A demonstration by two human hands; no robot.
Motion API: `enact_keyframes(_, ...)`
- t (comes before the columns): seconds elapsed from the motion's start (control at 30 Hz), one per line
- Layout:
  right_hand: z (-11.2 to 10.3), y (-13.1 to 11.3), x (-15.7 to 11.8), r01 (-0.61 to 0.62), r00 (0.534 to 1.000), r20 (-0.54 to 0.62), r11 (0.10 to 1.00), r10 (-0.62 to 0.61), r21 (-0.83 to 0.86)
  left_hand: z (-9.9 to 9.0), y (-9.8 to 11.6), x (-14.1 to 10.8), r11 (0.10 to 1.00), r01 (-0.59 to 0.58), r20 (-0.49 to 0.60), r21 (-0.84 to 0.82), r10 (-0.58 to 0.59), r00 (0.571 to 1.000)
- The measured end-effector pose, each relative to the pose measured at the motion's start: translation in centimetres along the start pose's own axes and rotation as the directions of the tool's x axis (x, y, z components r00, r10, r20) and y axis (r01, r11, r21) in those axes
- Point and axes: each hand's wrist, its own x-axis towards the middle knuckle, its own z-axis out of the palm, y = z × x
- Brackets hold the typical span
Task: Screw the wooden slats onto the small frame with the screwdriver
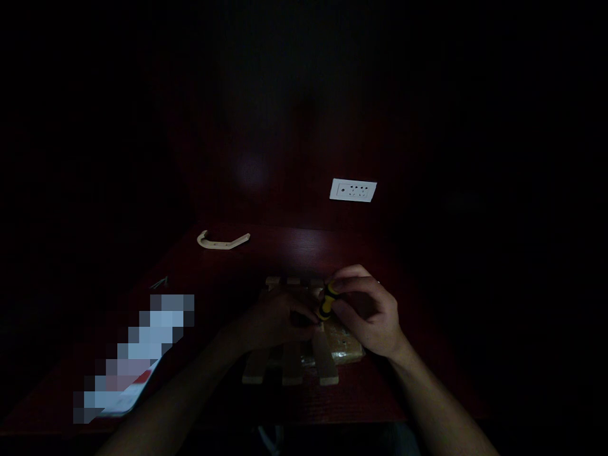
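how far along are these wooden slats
Midway, probably. Three flat wooden slats already lie side by side. The right hand holds a yellow-and-black screwdriver at one, the left hand beside it. Seemingly left: the curved pale wooden piece and thin greyish pieces, lying apart.

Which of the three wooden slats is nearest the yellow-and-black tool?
The rightmost slat: the tool is close by it, the middle slat and left slat farther away.

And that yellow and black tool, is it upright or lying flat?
Upright, leaning slightly: the right hand holds the yellow and black tool with its lower end toward a wooden slat, beside the left hand.
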Motion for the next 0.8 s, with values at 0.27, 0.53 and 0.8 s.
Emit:
enact_keyframes(0.27, -0.08, -0.03, -0.33, -0.005, 1.000, 0.002, 0.999, 0.005, 0.047, 0.04, 0.02, -0.19, 1.000, 0.025, -0.029, -0.010, -0.026, 0.999)
enact_keyframes(0.53, -0.02, 0.04, -0.30, 0.025, 1.000, -0.017, 1.000, -0.025, 0.012, -0.17, 0.61, 0.09, 0.999, 0.033, 0.012, -0.007, -0.033, 0.999)
enact_keyframes(0.8, -0.04, 0.08, -0.16, 0.000, 1.000, -0.024, 1.000, 0.000, -0.014, -0.13, 0.63, 0.12, 1.000, 0.022, 0.000, -0.016, -0.022, 1.000)
